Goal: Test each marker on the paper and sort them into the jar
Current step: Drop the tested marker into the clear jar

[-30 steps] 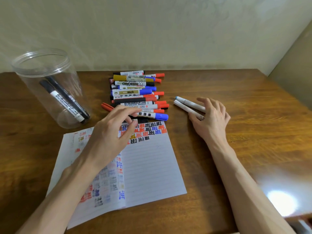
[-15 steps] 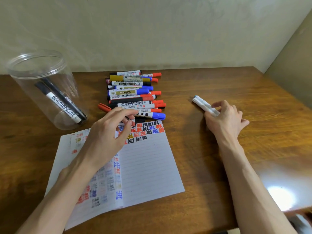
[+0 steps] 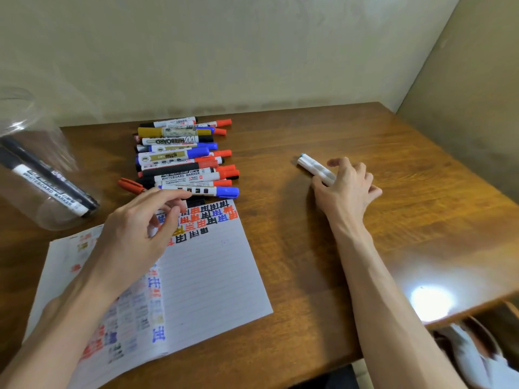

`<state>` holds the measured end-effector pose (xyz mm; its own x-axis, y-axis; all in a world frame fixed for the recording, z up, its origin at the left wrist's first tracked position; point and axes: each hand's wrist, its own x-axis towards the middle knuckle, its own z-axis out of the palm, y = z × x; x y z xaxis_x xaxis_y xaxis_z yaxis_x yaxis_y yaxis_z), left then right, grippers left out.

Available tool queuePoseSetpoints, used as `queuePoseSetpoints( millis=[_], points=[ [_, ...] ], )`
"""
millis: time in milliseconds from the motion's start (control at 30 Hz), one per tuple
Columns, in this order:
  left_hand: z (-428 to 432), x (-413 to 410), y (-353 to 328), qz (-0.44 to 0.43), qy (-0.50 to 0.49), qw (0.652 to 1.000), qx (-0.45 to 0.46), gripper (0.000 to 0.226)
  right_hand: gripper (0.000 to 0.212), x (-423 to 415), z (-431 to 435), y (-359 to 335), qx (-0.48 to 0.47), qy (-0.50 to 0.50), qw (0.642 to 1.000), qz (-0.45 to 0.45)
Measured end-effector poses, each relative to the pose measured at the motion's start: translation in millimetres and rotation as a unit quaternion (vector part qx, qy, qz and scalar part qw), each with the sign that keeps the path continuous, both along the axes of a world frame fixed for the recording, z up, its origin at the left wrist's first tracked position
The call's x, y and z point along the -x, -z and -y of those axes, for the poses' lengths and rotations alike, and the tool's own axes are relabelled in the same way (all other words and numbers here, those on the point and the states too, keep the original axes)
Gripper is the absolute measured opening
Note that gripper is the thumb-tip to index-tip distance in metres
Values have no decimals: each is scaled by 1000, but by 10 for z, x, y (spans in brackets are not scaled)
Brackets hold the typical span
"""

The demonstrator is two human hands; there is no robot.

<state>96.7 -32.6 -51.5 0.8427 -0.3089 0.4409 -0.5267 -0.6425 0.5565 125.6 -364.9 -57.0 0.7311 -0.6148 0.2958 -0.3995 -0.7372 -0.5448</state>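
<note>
Right hand (image 3: 346,189) rests loose-fingered on white markers (image 3: 313,165), well apart from the pile (image 3: 182,158); left hand (image 3: 134,234) hovers empty above paper (image 3: 213,270).

The right hand (image 3: 346,186) touches two white markers (image 3: 314,166) while the left hand (image 3: 140,228) hovers over the paper (image 3: 213,270).
</note>
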Motion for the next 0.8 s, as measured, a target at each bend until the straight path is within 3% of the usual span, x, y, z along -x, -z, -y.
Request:
queuePoseSetpoints(
  millis=[267,400,500,633,800],
  points=[
    [-41,-9,8,-1,-27,999,18,26,33,-53,-492,-90,-5,-191,975,110],
    [-87,-45,7,33,-91,995,41,25,28,-70,-815,-207,-5,-350,935,63],
    [-132,-74,5,34,-141,988,57,25,34,-113,-1019,-171,77,-427,900,36],
    [-194,-84,6,4,-164,985,53,22,36,-175,-1122,-23,144,-443,883,53],
    [-201,-86,-7,-20,-165,985,41,22,25,-189,-1099,34,164,-423,883,122]
  ],
)
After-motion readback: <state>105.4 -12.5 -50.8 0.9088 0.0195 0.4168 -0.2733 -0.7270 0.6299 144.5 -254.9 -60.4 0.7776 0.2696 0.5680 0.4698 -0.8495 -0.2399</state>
